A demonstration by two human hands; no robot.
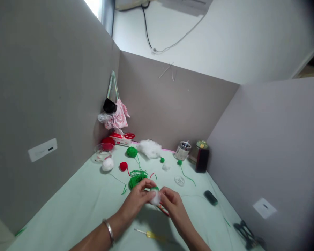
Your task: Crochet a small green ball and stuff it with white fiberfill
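Pinching a green-topped white tuft [156, 199], both hands [136, 198] [174, 203] partly hide green yarn [136, 179] and a red object [163, 210] (yellow-handled tool [151, 235] nearby).

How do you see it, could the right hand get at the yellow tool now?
Probably yes. The yellow tool lies near the right hand, with nothing seen on top. That hand is busy at the white stuffing, but the left hand holds it, so the right may be free to leave.
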